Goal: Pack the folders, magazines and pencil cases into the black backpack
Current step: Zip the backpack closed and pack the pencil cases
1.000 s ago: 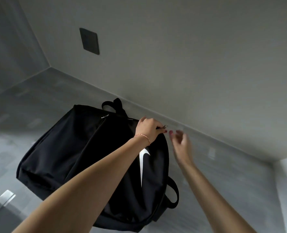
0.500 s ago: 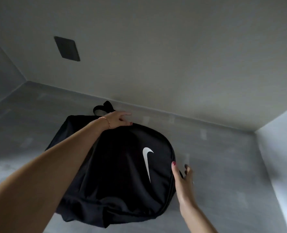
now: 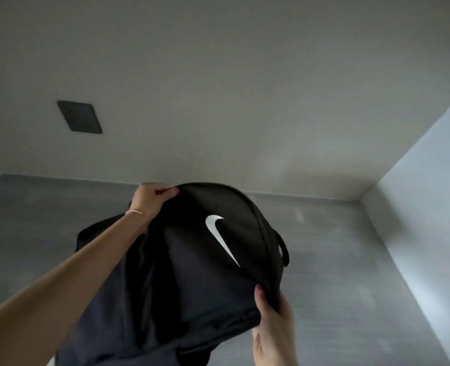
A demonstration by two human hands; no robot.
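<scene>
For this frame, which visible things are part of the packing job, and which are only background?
Part of the job:
- black backpack, held at two edges
- left hand, grip closed on its top edge
- right hand, pinching its lower right edge

Background:
- dark wall plate
- grey floor

No folders, magazines or pencil cases in view.

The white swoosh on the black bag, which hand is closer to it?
Roughly even, maybe the right. The right hand pinches the black fabric backpack below the white swoosh logo; the left hand grips its top edge, up-left.

A bare indoor room, kind unclear.
Plain pale walls met a grey floor; a dark wall plate sat upper left.
</scene>
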